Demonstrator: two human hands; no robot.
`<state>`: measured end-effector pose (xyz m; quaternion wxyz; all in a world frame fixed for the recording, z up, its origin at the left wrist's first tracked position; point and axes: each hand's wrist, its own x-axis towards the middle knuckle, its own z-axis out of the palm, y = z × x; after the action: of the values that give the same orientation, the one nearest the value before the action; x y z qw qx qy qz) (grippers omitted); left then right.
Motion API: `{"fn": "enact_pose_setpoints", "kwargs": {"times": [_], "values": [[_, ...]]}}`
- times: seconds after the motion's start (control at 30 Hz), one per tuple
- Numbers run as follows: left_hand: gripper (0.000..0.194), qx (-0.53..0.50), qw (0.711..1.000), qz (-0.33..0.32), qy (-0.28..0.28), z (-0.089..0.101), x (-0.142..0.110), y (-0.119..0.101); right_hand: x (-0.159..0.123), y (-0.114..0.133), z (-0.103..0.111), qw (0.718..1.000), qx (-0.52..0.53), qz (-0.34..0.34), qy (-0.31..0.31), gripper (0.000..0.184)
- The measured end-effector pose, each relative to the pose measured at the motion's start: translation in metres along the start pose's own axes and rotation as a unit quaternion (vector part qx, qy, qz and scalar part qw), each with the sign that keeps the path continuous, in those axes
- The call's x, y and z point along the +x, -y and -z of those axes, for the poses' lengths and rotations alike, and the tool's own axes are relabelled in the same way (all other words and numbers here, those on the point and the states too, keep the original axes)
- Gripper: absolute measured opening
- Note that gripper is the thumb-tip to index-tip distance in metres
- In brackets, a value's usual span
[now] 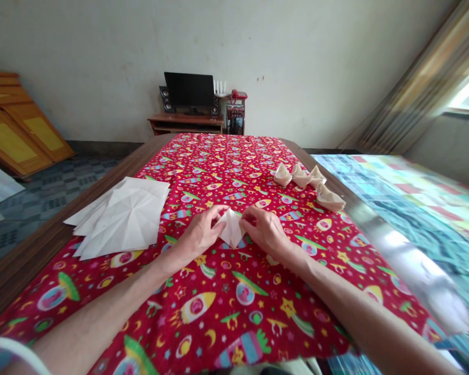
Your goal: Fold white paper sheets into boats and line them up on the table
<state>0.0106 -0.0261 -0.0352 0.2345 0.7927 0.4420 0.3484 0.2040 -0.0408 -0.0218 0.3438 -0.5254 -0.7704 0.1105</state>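
Observation:
Between my two hands is a small folded piece of white paper (231, 229), shaped like a diamond and lying over the red cloth. My left hand (205, 229) pinches its left edge between thumb and fingers. On the opposite side my right hand (264, 227) has its fingers curled in on the right edge. To the left lies a fanned stack of creased white paper sheets (128, 219). Several folded paper shapes (301, 177) with pointed corners stand at the right, and the nearest of them (330, 198) lies tilted on its side.
A red patterned cloth (195, 333) covers the brown wooden table (50, 234). Beyond the far end stand a monitor (189, 91) and a red telephone (237, 95). A bed with a colourful cover (426, 208) is at the right, a wooden cabinet (23, 125) at the left.

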Motion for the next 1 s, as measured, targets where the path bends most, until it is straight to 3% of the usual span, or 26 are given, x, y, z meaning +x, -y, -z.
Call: {"fn": "enact_pose_setpoints", "kwargs": {"times": [0.13, 0.23, 0.4, 0.5, 0.73, 0.9, 1.0], "values": [[0.027, 0.145, 0.986, -0.075, -0.037, -0.001, -0.005, -0.002, -0.004, -0.004, -0.001, 0.988, -0.115, 0.095, 0.032, 0.015], [0.010, 0.168, 0.977, -0.131, 0.002, 0.002, -0.011, -0.005, -0.005, -0.011, -0.001, 0.980, -0.124, 0.142, 0.060, 0.020], [0.024, 0.128, 0.969, -0.195, 0.080, 0.014, -0.018, 0.000, -0.007, -0.019, 0.007, 0.964, -0.128, 0.206, 0.107, 0.023], [0.037, 0.163, 0.954, -0.225, 0.115, 0.020, -0.022, 0.005, -0.007, -0.016, 0.015, 0.955, -0.143, 0.217, 0.141, 0.024], [0.049, 0.274, 0.922, -0.209, 0.176, 0.029, -0.029, -0.005, -0.009, -0.008, 0.020, 0.935, -0.201, 0.233, 0.177, 0.022], [0.047, 0.245, 0.922, -0.226, 0.197, 0.036, -0.030, -0.011, -0.016, -0.005, 0.020, 0.933, -0.198, 0.259, 0.152, 0.023], [0.037, 0.217, 0.932, -0.234, 0.173, 0.037, -0.029, -0.008, -0.018, -0.004, 0.021, 0.931, -0.165, 0.291, 0.145, 0.022]]}}
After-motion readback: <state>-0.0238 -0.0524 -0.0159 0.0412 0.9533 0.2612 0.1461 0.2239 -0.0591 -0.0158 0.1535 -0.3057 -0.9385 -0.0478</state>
